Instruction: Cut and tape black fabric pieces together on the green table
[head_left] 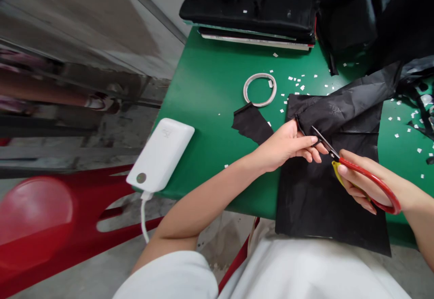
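My left hand [294, 142] pinches the edge of a black plastic sheet [339, 107], which is folded and stretches away to the upper right. In my right hand [364, 184] is a pair of scissors [378, 184] with red and yellow handles. Their metal blades point up and left, close to my left fingertips and against the black material. Beneath both hands a flat black sheet [325, 208] hangs over the table's front edge. A black scrap [252, 123] lies left of my left hand, just below a roll of tape [246, 89].
The green table [210, 82] carries small white paper bits, several around the tape and at the right. Stacked black sheets [251, 1] lie at the back. A white power bank [166, 150] with a cable rests on the left corner. A red plastic chair [84, 190] stands left.
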Demonstrator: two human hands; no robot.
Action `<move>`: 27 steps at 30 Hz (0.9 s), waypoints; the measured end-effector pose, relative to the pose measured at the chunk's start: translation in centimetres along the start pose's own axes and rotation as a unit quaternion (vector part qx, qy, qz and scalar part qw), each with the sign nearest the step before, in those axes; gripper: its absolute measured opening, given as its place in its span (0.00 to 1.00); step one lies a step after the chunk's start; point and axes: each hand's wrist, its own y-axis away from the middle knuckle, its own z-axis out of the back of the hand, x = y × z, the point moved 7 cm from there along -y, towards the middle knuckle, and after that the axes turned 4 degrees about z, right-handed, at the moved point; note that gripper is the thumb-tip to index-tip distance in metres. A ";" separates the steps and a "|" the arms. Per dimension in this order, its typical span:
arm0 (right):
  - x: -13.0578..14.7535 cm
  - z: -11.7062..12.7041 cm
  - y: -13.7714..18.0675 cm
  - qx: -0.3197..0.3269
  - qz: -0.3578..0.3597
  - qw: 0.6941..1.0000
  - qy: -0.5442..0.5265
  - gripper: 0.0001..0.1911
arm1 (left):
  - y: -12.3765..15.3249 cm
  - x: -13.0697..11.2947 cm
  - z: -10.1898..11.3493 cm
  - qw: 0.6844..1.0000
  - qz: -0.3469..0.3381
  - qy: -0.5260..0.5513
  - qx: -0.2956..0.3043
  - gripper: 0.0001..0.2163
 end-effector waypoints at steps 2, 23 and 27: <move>-0.2 0.1 0.1 -0.004 -0.010 1.000 0.000 0.22 | 0.0 0.0 0.0 1.000 0.005 -0.001 0.001 0.07; -0.1 -0.1 0.1 -0.005 0.003 1.000 0.030 0.20 | -0.1 0.1 0.5 0.999 0.008 -0.042 -0.022 0.15; 0.3 -0.2 0.1 -0.008 -0.008 1.000 0.022 0.22 | -0.1 -0.1 1.1 0.995 0.001 -0.076 -0.067 0.17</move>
